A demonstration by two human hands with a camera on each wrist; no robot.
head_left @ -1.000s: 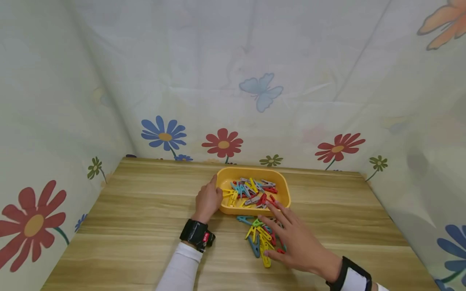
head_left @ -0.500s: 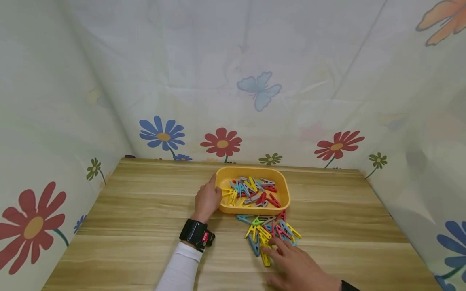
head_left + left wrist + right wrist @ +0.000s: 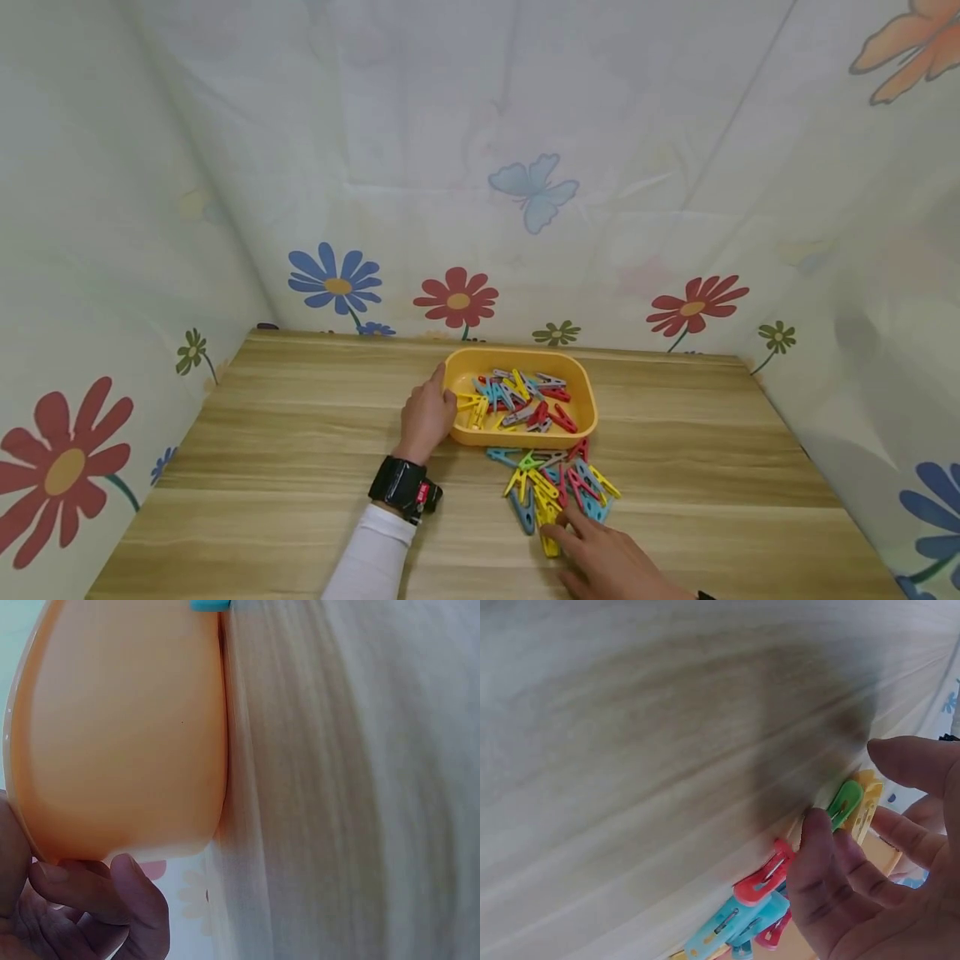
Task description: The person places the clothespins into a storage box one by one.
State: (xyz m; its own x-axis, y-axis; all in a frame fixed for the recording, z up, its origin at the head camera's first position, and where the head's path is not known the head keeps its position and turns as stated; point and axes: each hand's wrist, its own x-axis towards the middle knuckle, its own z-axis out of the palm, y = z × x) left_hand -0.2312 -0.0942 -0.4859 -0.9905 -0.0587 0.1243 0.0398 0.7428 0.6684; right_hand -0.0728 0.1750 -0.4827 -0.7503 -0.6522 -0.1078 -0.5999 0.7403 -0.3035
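Note:
A yellow plastic tray [image 3: 517, 438] holds several clothespins [image 3: 517, 390] in yellow, blue, red and grey. At its left end my left hand [image 3: 426, 417] grips the rim, fingers bent against the outer wall [image 3: 127, 742] in the left wrist view. In front of the tray lies a loose pile of coloured clothespins [image 3: 540, 483]. My right hand [image 3: 611, 562] is at the near side of this pile, thumb and fingers apart. In the right wrist view, its fingertips are by a green clothespin [image 3: 845, 804] and a yellow clothespin [image 3: 866, 806], with a red clothespin [image 3: 763, 874] nearby; none is held.
The wood-grain table [image 3: 315, 392] reaches back to a flower-printed curtain [image 3: 420, 183], which also encloses both sides. Bare tabletop shows left and right of the tray. A black band [image 3: 405, 487] with a small device is strapped round the left wrist.
My right hand has drawn back from over the tray's front edge to the near side of the pile, uncovering more clothespins. The left hand stays at the rim.

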